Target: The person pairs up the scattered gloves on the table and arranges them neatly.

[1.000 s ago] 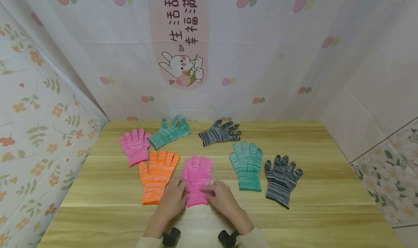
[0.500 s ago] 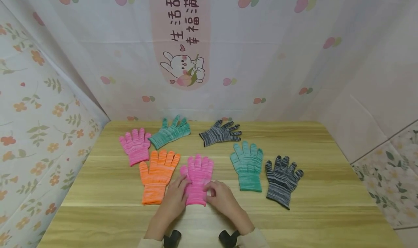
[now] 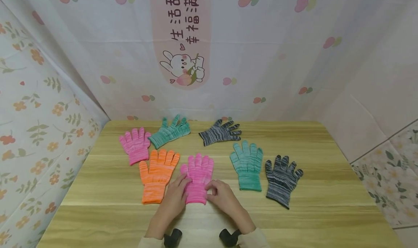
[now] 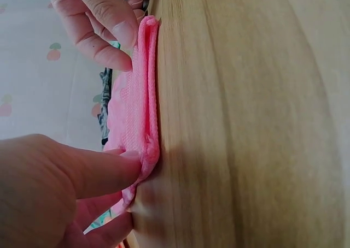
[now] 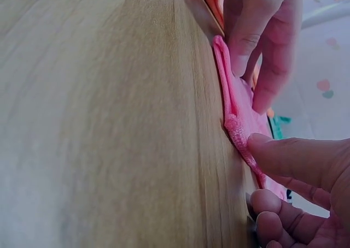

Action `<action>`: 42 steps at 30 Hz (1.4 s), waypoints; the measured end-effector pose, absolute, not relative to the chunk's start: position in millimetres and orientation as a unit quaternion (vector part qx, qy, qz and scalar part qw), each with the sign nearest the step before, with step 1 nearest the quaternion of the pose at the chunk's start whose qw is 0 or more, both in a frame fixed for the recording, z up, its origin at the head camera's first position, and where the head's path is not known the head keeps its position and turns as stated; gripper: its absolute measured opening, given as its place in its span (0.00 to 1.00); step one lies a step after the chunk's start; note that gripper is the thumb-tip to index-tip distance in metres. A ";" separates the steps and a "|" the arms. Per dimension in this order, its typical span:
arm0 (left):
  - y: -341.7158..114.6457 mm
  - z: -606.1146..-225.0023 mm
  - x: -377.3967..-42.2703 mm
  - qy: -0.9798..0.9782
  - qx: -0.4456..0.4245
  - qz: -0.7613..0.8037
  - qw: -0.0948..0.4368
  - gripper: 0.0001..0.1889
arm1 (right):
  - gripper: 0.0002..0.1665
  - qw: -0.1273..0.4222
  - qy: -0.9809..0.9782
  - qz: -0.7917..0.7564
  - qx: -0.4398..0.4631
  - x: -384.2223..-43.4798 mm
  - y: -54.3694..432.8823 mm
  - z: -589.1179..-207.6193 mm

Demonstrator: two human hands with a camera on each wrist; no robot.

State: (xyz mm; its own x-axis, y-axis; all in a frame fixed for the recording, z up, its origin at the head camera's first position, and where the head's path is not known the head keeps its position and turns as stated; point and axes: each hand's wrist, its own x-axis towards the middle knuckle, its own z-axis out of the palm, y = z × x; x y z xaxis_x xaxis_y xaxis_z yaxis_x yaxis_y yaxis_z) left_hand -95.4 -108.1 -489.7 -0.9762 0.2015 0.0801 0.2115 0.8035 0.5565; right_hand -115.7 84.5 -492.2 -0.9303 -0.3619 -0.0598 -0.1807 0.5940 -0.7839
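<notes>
A pink knitted glove (image 3: 197, 175) lies flat at the near middle of the wooden table, cuff towards the person. My left hand (image 3: 174, 195) holds its left edge near the cuff, fingers over the fabric. On the opposite edge my right hand (image 3: 223, 197) pinches the side of the glove between thumb and bent fingers. The left wrist view shows the cuff opening (image 4: 150, 89) between both hands, with the left thumb (image 4: 117, 169) on top of the knit. Up close in the right wrist view, the right thumb (image 5: 279, 149) presses the glove's edge.
Left of the hands lies an orange glove (image 3: 158, 175), with another pink glove (image 3: 135, 146) and a green glove (image 3: 169, 131) behind. A grey-black glove (image 3: 220, 132) is at the back. To the right lie a green glove (image 3: 248, 166) and a grey-black glove (image 3: 282, 181).
The middle pink glove has been spread wider, its fingers fanned and its thumb now showing at the left. My right hand has shifted slightly outward; the other gloves stay put.
</notes>
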 end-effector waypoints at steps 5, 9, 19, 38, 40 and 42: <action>-108.0 -490.7 -97.0 -0.949 -0.111 -0.293 0.023 0.18 | 0.09 0.102 0.885 -0.427 -0.154 -116.1 83.9 -491.3; -106.6 -490.6 -97.3 -0.950 -0.105 -0.294 0.022 0.18 | 0.09 0.102 0.886 -0.427 -0.149 -116.1 83.9 -491.4; -103.7 -490.0 -94.3 -0.950 -0.086 -0.299 0.022 0.18 | 0.10 0.107 0.880 -0.437 -0.151 -114.3 85.2 -494.1; -119.8 -468.4 -112.1 -0.938 -0.048 -0.343 0.012 0.19 | 0.10 0.101 0.878 -0.444 -0.150 -115.2 86.1 -495.5; -129.5 -463.9 -118.5 -0.938 -0.035 -0.345 0.023 0.19 | 0.10 0.102 0.877 -0.445 -0.150 -115.2 86.4 -495.0; -142.0 -459.7 -126.0 -0.939 -0.019 -0.343 0.032 0.19 | 0.10 0.102 0.877 -0.445 -0.149 -115.0 86.9 -494.4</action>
